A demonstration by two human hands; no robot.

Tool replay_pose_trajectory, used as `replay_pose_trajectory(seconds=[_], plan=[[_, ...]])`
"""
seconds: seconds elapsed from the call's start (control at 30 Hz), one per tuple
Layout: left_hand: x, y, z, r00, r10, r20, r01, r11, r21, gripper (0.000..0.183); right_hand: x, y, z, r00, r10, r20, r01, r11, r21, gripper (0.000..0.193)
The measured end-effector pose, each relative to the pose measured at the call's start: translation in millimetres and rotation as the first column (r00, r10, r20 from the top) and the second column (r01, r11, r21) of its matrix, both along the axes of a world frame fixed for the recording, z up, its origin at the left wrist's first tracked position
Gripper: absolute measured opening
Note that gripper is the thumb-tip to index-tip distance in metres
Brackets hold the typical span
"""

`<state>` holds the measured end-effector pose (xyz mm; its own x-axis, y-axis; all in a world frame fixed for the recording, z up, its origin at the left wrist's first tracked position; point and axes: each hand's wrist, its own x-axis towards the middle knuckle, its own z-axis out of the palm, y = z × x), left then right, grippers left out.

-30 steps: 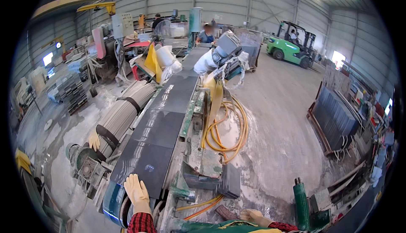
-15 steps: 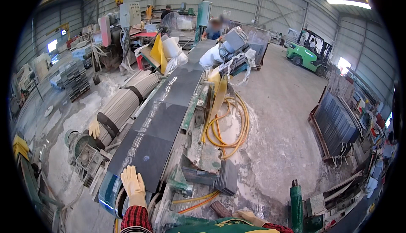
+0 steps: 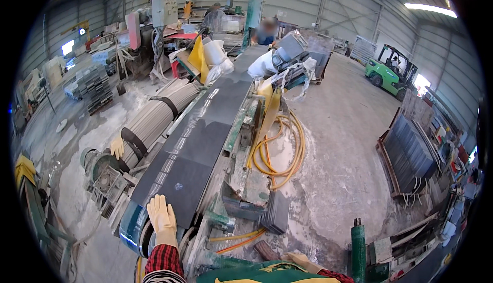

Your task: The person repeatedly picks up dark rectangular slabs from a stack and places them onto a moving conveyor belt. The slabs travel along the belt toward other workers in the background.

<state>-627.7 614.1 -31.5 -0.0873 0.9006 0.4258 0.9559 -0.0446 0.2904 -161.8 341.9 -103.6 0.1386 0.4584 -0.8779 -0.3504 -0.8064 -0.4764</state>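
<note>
Slabs of flat, dark grey stone [image 3: 187, 154] are lying end to end on a long conveyor with a glossy blue belt [image 3: 131, 226], stretching from near left toward far centre. The left hand [image 3: 162, 217], in a cream glove, is lying palm down over the nearest slab's near edge, its fingers extending straight, slightly spread, pinching nothing. The cream-gloved right hand [image 3: 305, 262] is hanging near right beside a dark green apron [image 3: 277, 274]; its fingers are showing too little to tell. Coiled yellow hose [image 3: 301, 152] is lying right of the conveyor.
</note>
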Motion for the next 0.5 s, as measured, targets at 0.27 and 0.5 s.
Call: replay_pose_trajectory(seconds=[0.27,0.5], plan=[[1,-5,9,1.0,0.002,0.0,-0.002,0.999,-0.034,0.044,-4,1,6,1.0,-0.009,-0.013,0.01,1.0,0.013,0.046],[-3,-8,5,1.0,0.012,0.001,-0.011,0.999,-0.035,0.044,7,2,-9,0.998,0.029,-0.064,-0.029,1.0,-0.003,0.046]])
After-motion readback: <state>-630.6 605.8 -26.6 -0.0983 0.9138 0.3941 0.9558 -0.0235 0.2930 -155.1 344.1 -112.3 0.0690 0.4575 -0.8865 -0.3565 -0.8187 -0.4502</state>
